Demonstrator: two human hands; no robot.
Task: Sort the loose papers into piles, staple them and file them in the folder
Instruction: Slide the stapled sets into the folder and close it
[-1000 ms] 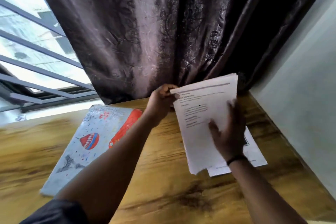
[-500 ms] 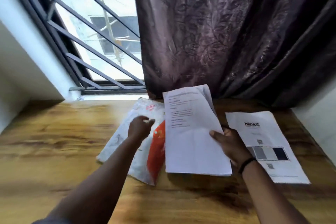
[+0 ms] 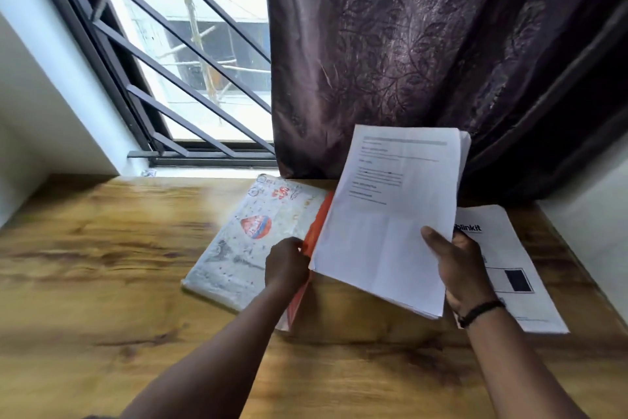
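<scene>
Since half a second ago, left hand (image 3: 287,264) has reached the folder (image 3: 251,242), fingers now pinching its orange edge. Right hand (image 3: 457,269) grips one paper stack (image 3: 390,214), thumb on top. One sheet (image 3: 509,269) lies on the table (image 3: 102,265).

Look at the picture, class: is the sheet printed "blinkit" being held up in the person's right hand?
No. The "blinkit" sheet lies flat on the wooden table, while the right hand grips a different stack of papers.
</scene>
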